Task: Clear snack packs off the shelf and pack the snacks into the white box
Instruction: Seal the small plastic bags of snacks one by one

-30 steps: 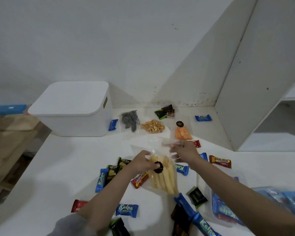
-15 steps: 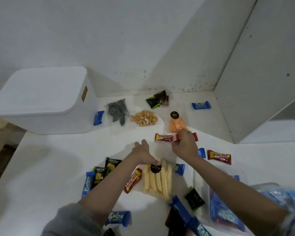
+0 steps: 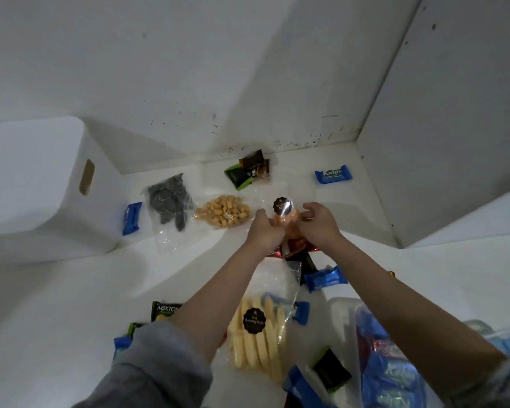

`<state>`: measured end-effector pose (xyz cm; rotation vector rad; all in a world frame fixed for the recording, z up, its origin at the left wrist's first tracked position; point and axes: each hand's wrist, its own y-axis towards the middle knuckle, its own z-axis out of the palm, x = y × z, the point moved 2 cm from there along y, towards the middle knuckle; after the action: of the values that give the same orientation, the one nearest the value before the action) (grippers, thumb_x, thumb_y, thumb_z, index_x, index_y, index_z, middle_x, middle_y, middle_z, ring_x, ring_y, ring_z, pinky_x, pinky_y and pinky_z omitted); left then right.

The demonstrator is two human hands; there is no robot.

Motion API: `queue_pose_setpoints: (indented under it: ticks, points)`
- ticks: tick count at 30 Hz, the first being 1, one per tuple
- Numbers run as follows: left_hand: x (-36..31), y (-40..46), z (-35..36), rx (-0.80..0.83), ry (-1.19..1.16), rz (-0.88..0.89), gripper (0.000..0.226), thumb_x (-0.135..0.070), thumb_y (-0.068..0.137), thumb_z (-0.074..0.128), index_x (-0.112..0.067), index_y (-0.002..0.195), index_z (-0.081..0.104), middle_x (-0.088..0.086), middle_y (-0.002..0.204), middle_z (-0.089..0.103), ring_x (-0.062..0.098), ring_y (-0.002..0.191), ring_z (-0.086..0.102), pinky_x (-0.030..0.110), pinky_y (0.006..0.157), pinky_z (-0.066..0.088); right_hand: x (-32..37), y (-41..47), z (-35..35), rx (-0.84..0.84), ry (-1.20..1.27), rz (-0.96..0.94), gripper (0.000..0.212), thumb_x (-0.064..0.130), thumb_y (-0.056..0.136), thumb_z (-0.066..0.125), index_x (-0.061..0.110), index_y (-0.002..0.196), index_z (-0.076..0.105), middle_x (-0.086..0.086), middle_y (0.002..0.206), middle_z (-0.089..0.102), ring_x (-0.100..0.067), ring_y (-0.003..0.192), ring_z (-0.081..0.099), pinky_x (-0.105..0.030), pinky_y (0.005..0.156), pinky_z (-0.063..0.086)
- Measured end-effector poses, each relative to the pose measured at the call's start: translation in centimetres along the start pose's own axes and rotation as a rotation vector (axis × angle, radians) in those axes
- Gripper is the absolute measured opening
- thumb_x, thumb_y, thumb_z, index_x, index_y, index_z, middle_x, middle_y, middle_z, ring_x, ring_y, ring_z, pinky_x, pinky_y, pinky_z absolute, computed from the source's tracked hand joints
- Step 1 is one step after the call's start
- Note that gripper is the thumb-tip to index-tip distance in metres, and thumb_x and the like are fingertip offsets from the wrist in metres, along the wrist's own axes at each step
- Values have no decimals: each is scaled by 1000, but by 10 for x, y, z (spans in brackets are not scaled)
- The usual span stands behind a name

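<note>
Head view: we see our left hand (image 3: pixel 265 229) and right hand (image 3: pixel 317 223) both at the orange snack pack (image 3: pixel 286 214) near centre; left fingers pinch its clear wrapper, right fingers are curled at its 3 o'clock edge, contact unclear. White box (image 3: pixel 42 187), lid on, sits at 9 o'clock. Between box and pack lie a dark snack bag (image 3: pixel 170 198) and a yellow puff bag (image 3: pixel 223 215). Cheese-stick bag (image 3: pixel 258 331) at 6 o'clock. Blue Kalpa bar (image 3: pixel 333 174) at 1 o'clock on the white shelf (image 3: pixel 71 304).

"Kalpa" stands on the blue wrapper (image 3: pixel 333 174) by the wall, "Nextar" on the green pack (image 3: pixel 166 310).
</note>
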<state>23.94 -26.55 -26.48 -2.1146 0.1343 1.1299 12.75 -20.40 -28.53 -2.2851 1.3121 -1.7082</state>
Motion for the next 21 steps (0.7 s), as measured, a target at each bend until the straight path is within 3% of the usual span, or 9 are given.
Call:
queue_pose_setpoints:
  ticks: [4,7,10,14,18,21]
  points:
    - [-1,-15,-6,-22,-67,84,59,-15,87,64,-11,137,33,1,104,48,12,94,51,26,81,47,2,-13,-9,78,160,-23,70,3,72,78,10,134,47,-12,116,59,-26,108,57,-29,84,49]
    - [-8,-34,-15,0,-164,218,52,-13,86,66,-17,131,40,2,110,49,0,86,52,16,68,49,7,-34,-18,93,320,-88,61,7,66,84,14,121,59,-15,109,64,-28,101,64,-38,82,57]
    - [-16,-60,-26,-9,-224,315,39,-16,85,68,-21,118,48,-5,105,52,1,88,55,14,63,53,16,-63,-29,84,384,-166,51,-3,68,79,15,114,64,-10,107,66,-24,96,66,-30,71,58]
    - [-13,-98,-37,-53,-276,397,27,-21,83,71,-17,105,55,3,119,60,18,110,59,36,86,55,24,-110,-40,114,450,-262,46,-8,70,75,16,107,66,-4,109,67,-20,91,67,-27,67,56]
    - [-3,-146,-45,-100,-346,414,30,-18,84,69,-8,109,56,8,112,64,11,95,63,15,67,53,22,-155,-40,187,508,-321,44,-4,74,74,15,112,62,-6,111,67,-19,92,68,-28,70,57]
    - [6,-177,-52,-116,-365,414,31,-18,82,71,-11,109,56,9,110,64,7,85,64,15,66,53,27,-181,-44,123,600,-318,46,15,78,73,15,122,58,-2,112,66,-18,99,65,-27,78,55]
